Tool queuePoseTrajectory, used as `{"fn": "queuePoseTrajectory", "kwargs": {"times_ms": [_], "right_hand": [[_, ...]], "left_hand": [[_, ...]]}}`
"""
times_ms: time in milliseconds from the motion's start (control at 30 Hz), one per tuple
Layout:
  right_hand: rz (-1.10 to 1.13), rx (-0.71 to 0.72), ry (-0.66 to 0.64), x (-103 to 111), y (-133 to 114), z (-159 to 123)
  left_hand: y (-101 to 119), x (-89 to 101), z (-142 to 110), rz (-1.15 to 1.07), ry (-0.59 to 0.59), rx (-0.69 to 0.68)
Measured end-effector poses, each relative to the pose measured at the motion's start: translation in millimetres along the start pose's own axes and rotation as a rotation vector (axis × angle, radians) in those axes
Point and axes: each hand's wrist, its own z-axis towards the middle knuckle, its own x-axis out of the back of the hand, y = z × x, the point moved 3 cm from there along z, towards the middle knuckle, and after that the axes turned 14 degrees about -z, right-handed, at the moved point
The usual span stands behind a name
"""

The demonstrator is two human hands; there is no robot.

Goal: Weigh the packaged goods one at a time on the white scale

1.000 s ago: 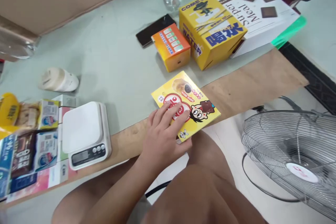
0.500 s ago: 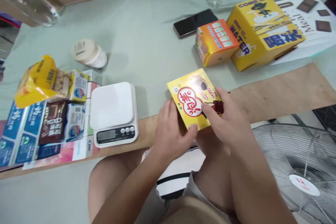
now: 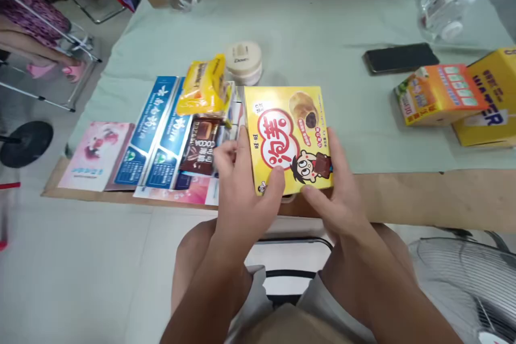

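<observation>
Fingers point(image 3: 243, 150) part-curled, both hands gripping snack box point(image 3: 288, 140): left hand point(image 3: 246, 193) on left side, right hand point(image 3: 344, 193) on right, thumbs at near end. Box over worktop's point(image 3: 314, 27) front strip, printed face up, long axis front-to-back. Worktop surface stretches behind, between tub point(image 3: 244, 63) and phone point(image 3: 401, 58).

Even, moderately bright light leaves soft, faint shadows on the pale desk point(image 3: 306, 32); wide-angle distortion stretches the edges, and the fan point(image 3: 467, 274) looks blurred.
</observation>
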Motion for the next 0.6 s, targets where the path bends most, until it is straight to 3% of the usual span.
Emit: {"fn": "queuePoseTrajectory", "kwargs": {"times_ms": [100,267,433,533,600], "right_hand": [[-0.061,0.033,0.015,-16,-3,2],[-0.230,0.055,0.131,-18,1,6],[-0.016,-0.070,0.074,-19,11,12],[0.092,-0.202,0.049,-23,13,16],[0.168,-0.217,0.105,-22,7,15]], "left_hand": [[-15,9.5,-1,-0.018,-0.024,0.058],[-18,12.7,-4,-0.055,-0.069,0.154],[-17,11.6,-6,-0.075,-0.051,0.114],[-15,7.9,-9,-0.097,-0.112,0.059],[-7,6.9,-11,-0.131,-0.163,0.000]]}}
